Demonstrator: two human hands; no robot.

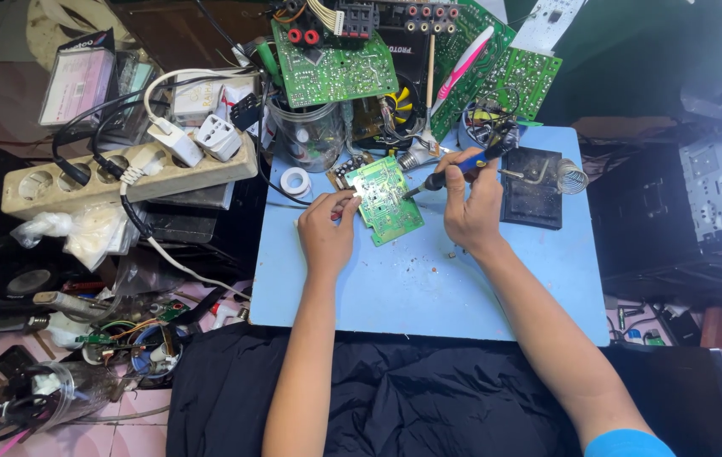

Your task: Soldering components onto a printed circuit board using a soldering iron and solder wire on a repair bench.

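Blue board (428, 288) carries green circuit board (384, 200), black stand (532, 196), perhaps tape roll (296, 181).

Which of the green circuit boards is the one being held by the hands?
The small green circuit board lying flat on the blue mat, pinched by the left hand. The other boards stand propped behind it, untouched.

beige power strip (124, 175) with white plugs left of the blue worktop (428, 279); glass jar (306, 135) at its top edge, solder roll (296, 181) beside; spring stand (571, 176) right; green boards (335, 68) behind; black cloth (428, 389) below.
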